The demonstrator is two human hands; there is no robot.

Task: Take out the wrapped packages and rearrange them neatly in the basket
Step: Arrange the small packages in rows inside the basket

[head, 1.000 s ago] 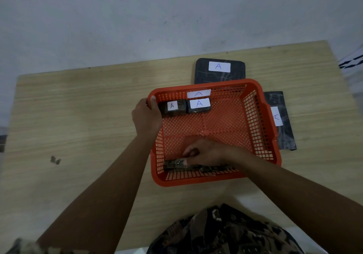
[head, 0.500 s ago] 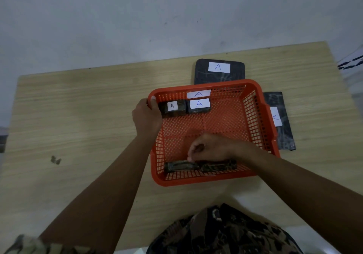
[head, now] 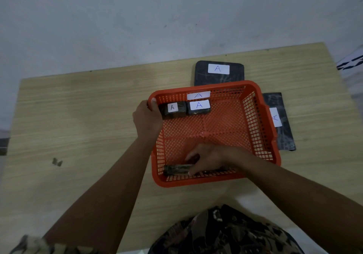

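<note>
An orange mesh basket [head: 261, 128] sits on the wooden table. My left hand [head: 147, 117] grips its far-left rim. Two dark wrapped packages with white "A" labels lie along the far wall: a small package [head: 172, 109] on the left and a second package [head: 198, 107] beside it. My right hand [head: 208, 158] is down at the near wall, fingers closed on dark wrapped packages [head: 176, 169] lying on edge there. My fingers hide part of them.
A large dark flat package [head: 219, 73] labelled "A" lies on the table behind the basket. Another dark flat package [head: 282, 128] lies to the basket's right. A small scrap [head: 57, 162] lies on the table at left. The wall is just beyond the table.
My right hand lifted slightly off the near-wall packages half a second ago and has now pressed back down onto them. My left hand and the basket stayed put.
</note>
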